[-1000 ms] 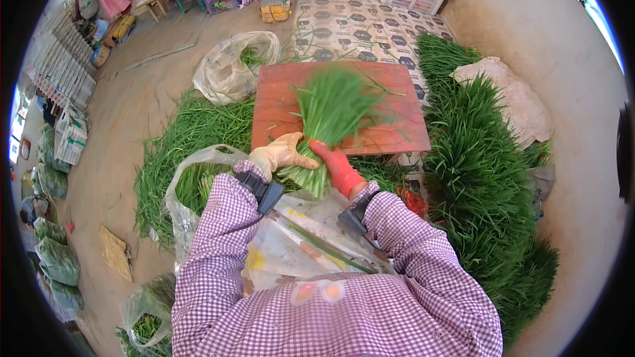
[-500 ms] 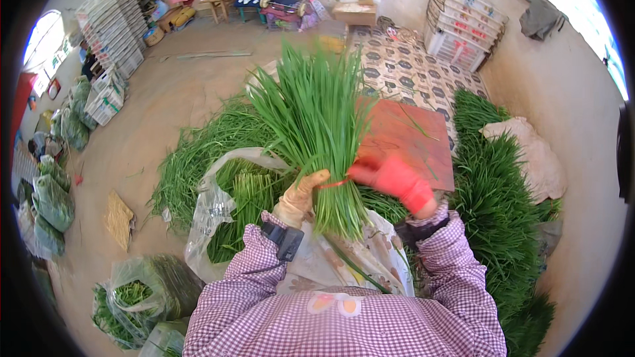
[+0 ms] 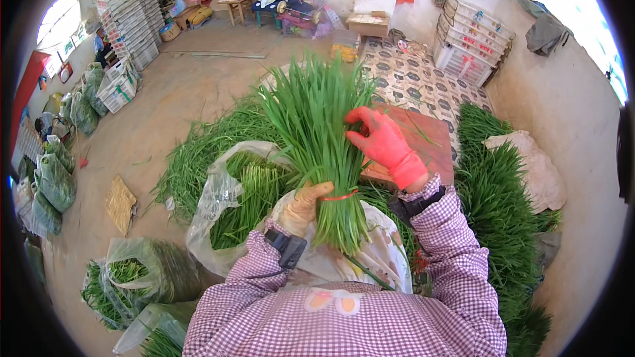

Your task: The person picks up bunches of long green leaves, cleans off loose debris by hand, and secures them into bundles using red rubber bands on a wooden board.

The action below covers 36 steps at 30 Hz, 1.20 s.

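Your left fingers (image 3: 321, 190) clasp the green bundle (image 3: 311, 119) near a plastic bag (image 3: 210, 228); your right hand (image 3: 389, 145), fingers (image 3: 362, 116) parted at the leaves (image 3: 336, 129), partly hides the tabletop (image 3: 423, 135).

- My left fingers (image 3: 319, 190) are round the bunch (image 3: 314, 119), just beside its band (image 3: 344, 196); my right fingers (image 3: 360, 116) are at its leaves, farther from me.
- Left of my left fingers: a bag (image 3: 206, 215) with stalks (image 3: 254, 192) in it, a heap of greens (image 3: 192, 158) behind.
- Right of my right fingers: the table (image 3: 433, 133), then a pile of greens (image 3: 496, 218), a sack (image 3: 534, 168) along its far side.
- Beyond both: a box (image 3: 368, 24), crates (image 3: 466, 46) to its right.
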Motion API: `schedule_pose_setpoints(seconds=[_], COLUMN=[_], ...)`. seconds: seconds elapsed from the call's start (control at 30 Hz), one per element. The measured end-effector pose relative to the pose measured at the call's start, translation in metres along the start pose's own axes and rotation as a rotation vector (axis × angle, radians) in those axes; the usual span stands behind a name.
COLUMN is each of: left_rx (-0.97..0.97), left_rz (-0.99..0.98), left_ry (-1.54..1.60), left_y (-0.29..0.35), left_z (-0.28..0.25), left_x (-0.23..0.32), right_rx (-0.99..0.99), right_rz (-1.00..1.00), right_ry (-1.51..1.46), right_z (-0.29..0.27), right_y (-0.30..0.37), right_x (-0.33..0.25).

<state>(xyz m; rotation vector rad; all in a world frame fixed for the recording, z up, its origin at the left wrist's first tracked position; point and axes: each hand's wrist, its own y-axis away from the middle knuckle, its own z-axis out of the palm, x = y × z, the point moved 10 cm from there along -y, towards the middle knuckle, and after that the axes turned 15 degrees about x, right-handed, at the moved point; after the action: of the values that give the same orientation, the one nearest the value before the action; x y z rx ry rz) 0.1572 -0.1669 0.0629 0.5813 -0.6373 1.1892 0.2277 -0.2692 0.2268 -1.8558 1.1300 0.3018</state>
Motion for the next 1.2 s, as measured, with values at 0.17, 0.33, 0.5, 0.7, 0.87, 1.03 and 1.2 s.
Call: schedule_pose_setpoints(seconds=[0.17,0.33,0.5,0.7,0.87,1.03,1.2], left_rx=[0.101,0.097,0.155,0.120,0.177,0.198,0.156], left_rz=[-0.013,-0.017,0.005,0.050,0.008,0.016,-0.037], left_ry=[0.004,-0.026,-0.046,-0.125,-0.062,-0.039,-0.062], left_y=[0.008,0.021,0.021,0.021,0.030,0.033,0.033], left_z=[-0.021,-0.015,-0.022,-0.026,-0.017,-0.010,-0.020], left_x=[-0.015,-0.014,-0.017,-0.014,-0.015,-0.012,-0.017], right_rx=[0.037,-0.009,-0.113,-0.232,0.021,0.209,0.073], right_rz=[-0.163,-0.190,-0.090,-0.070,-0.222,0.058,-0.322], right_ry=[0.028,0.033,0.040,0.028,0.523,-0.008,-0.132], right_z=[0.005,0.008,0.015,0.030,0.023,-0.025,-0.007], right_y=[0.009,0.011,0.012,0.018,0.016,-0.005,0.018], right_x=[-0.001,0.005,0.012,0.011,0.014,0.040,-0.036])
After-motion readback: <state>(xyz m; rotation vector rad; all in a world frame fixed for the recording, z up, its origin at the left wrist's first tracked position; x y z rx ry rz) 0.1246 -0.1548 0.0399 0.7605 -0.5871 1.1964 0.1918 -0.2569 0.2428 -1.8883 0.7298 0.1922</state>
